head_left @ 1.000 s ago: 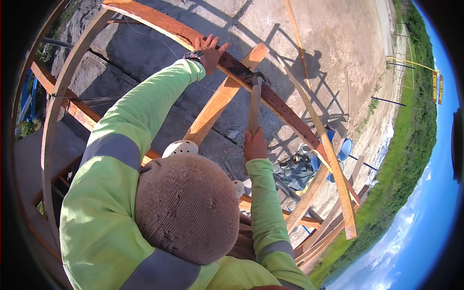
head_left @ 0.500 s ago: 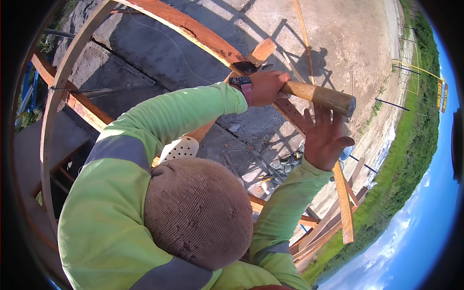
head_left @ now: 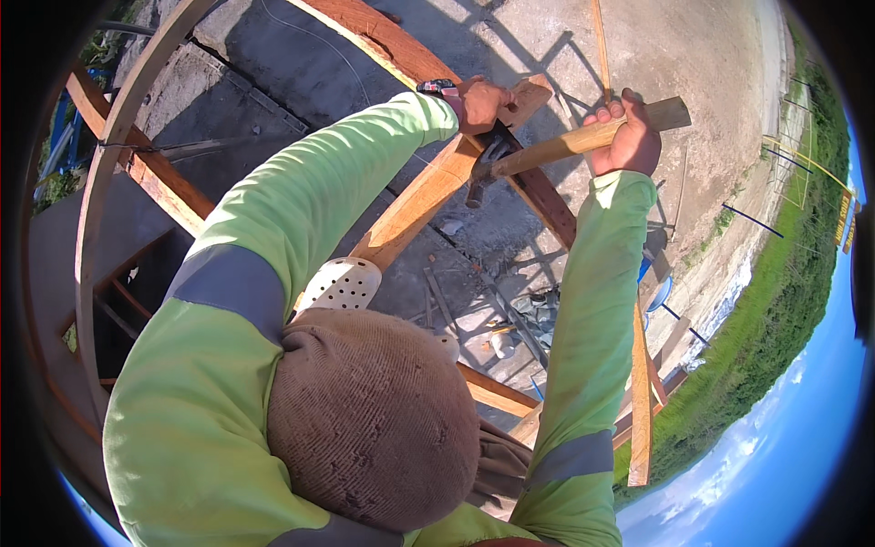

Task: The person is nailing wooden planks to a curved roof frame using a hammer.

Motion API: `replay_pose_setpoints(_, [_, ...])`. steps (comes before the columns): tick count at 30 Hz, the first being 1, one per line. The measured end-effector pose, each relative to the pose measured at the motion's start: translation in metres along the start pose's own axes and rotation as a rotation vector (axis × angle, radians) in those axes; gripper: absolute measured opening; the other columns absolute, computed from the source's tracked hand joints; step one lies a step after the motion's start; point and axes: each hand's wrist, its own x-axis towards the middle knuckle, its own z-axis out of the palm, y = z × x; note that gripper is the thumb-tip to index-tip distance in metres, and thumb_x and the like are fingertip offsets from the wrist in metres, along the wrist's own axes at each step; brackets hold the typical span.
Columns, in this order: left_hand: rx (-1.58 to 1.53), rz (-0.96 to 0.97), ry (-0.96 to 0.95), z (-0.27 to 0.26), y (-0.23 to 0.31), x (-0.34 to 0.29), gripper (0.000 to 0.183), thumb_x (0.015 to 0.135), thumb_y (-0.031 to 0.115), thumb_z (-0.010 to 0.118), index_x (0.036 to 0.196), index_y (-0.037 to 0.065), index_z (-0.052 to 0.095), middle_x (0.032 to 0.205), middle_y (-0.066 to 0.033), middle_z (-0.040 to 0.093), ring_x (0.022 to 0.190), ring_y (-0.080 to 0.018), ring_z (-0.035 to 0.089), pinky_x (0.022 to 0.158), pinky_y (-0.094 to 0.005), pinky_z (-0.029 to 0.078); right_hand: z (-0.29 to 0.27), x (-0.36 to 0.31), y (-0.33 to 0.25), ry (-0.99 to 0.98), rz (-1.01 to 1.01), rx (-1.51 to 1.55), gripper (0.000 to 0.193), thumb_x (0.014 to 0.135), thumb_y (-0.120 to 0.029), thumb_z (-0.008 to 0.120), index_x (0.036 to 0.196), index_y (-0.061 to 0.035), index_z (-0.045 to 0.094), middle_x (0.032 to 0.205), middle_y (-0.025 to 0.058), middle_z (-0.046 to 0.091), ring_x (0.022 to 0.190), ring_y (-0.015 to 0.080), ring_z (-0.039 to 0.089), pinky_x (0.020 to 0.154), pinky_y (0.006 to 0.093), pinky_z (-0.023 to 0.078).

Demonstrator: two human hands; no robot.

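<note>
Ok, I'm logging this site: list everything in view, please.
Hammer: one, brown handle, upper middle
Beam: one, reddish-brown, from top middle
Plank: one, light brown, crossing the beam
Curved strip: one, brown, left side
Other timber: several, brown, left and right
Bucket: at least one, blue, right
Sign: one, yellow, far right
Greenery: one band, green, right
Sky: one, blue, lower right
Ground: one stretch, greyish, below
Cap: one, brown, lower middle
Shoes: two, white, beside cap, one mostly hidden
Sleeves: two, lime green, left and right
Left hand: one, bare, where beam and plank cross
Right hand: one, bare, around hammer's handle
</note>
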Motion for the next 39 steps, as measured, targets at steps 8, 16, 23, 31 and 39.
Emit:
replay_pose_setpoints(8, [-0.108, -0.195, -0.414, 0.015, -0.004, 0.021, 0.038, 0.085, 0.019, 0.051, 0.122, 0.014, 0.048, 0.112, -0.0122, 0.059, 0.101, -0.0276, 0.056, 0.089, -0.0393, 0.04, 0.029, 0.05, -0.008, 0.079, 0.128, -0.149, 0.015, 0.087, -0.008, 0.053, 0.093, 0.0012, 0.044, 0.069, 0.0066, 0.045, 0.055, 0.0184, 0.048, 0.053, 0.0378, 0.045])
replay_pose_setpoints(16, [0.104, -0.142, -0.413, 0.003, 0.041, 0.05, 0.048, 0.075, 0.008, 0.051, 0.121, 0.021, 0.049, 0.105, -0.0074, 0.061, 0.099, -0.0273, 0.058, 0.085, -0.0435, 0.042, -0.009, 0.062, -0.046, 0.146, 0.027, -0.186, 0.013, 0.084, -0.005, 0.056, 0.09, 0.0013, 0.046, 0.074, 0.0083, 0.047, 0.067, 0.0221, 0.049, 0.063, 0.0401, 0.048])
replay_pose_setpoints(23, [0.002, -0.032, -0.508, 0.007, 0.049, 0.052, 0.06, 0.064, 0.006, 0.062, 0.121, 0.02, 0.049, 0.101, -0.009, 0.062, 0.096, -0.0283, 0.059, 0.081, -0.0394, 0.045, -0.014, 0.057, -0.043, 0.158, -0.036, -0.237, 0.01, 0.081, 0.0, 0.056, 0.086, 0.0032, 0.048, 0.075, 0.01, 0.049, 0.066, 0.0226, 0.051, 0.062, 0.0388, 0.048])
replay_pose_setpoints(31, [0.129, -0.078, -0.337, -0.009, 0.033, 0.02, 0.044, 0.074, 0.007, 0.052, 0.117, 0.019, 0.051, 0.105, -0.0105, 0.061, 0.1, -0.0315, 0.057, 0.086, -0.0418, 0.044, 0.016, 0.044, -0.026, 0.106, -0.11, -0.334, 0.021, 0.083, -0.005, 0.053, 0.099, 0.0064, 0.046, 0.076, 0.0138, 0.051, 0.065, 0.0267, 0.056, 0.063, 0.0419, 0.051])
replay_pose_setpoints(39, [0.068, -0.12, -0.29, -0.013, 0.033, 0.015, 0.047, 0.076, 0.007, 0.049, 0.12, 0.02, 0.05, 0.106, -0.0128, 0.062, 0.096, -0.0314, 0.059, 0.083, -0.0393, 0.046, 0.013, 0.07, -0.019, 0.105, -0.033, -0.168, 0.017, 0.077, 0.003, 0.056, 0.092, 0.0084, 0.05, 0.074, 0.0123, 0.052, 0.066, 0.0214, 0.057, 0.061, 0.0354, 0.052])
